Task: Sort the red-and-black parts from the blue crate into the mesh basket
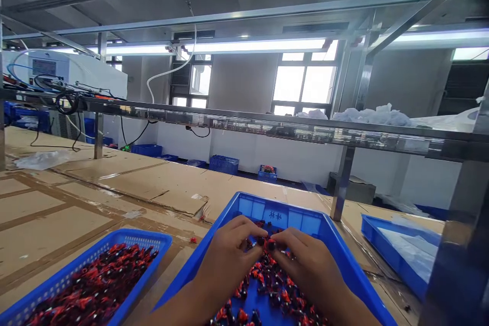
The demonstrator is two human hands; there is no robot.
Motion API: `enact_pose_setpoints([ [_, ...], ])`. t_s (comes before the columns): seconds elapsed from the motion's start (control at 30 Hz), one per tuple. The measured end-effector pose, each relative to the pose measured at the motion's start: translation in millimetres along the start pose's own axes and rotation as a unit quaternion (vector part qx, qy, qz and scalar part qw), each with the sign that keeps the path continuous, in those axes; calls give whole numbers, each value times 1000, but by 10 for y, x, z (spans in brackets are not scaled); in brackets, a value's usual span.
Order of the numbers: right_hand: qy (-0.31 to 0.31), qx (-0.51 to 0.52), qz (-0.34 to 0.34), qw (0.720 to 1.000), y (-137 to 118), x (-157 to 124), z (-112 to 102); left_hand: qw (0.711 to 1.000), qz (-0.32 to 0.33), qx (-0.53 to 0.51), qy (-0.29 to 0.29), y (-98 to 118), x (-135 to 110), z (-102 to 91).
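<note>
Grip: left hand and right hand curled, fingertips meeting over red-and-black parts in a blue tray; any hold cannot be confirmed. Cardboard-covered tabletop carries, left, a filled blue basket; right, a steel post beside a second tray.

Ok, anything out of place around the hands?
Yes: a small red piece lies loose on the cardboard, outside the blue mesh basket and the blue tray under the left hand and right hand. It looks spilled; too small to identify.
</note>
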State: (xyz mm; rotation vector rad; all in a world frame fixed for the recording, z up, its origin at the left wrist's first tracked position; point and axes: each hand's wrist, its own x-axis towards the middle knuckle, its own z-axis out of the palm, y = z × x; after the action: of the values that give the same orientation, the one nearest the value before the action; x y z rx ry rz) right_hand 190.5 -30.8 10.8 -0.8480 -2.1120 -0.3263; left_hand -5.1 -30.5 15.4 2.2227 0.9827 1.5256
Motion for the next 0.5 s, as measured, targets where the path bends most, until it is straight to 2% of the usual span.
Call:
enact_pose_setpoints([
  [0.1, -2, 9, 13, 1000, -44, 22, -7, 1000, -1, 20, -3, -20, 6, 1],
  [0.13, -1, 32, 40, 999, -56, 32, -8, 1000, -4, 27, -4, -28, 8, 1],
  [0.2, -3, 133, 150, 980, -63, 53, -5, 999, -11, 43, -7, -50, 12, 3],
  [0.23, -8, 217, 219, 951, -57, 63, 5, 998, -14, 52, -10, -62, 15, 6],
  [0.27, -11, 315, 285, 905, -44, 71, 21, 998, -17, 62, -11, -75, 18, 10],
  [0.3, -14, 411, 335, 848, -27, 75, 46, 997, -19, 70, -14, -87, 21, 16],
  [0.33, -16, 489, 365, 792, -8, 77, 80, 997, -21, 76, -18, -96, 22, 23],
  [0.37, -18, 542, 380, 749, 8, 75, 121, 996, -24, 79, -24, -103, 22, 30],
  [0.4, -19, 569, 388, 725, 19, 69, 169, 996, -27, 81, -30, -105, 20, 38],
  [0.43, -25, 575, 393, 717, 22, 60, 219, 996, -31, 80, -38, -102, 16, 45],
  [0.5, -47, 558, 399, 726, 2, 41, 318, 995, -39, 79, -56, -85, 2, 57],
])
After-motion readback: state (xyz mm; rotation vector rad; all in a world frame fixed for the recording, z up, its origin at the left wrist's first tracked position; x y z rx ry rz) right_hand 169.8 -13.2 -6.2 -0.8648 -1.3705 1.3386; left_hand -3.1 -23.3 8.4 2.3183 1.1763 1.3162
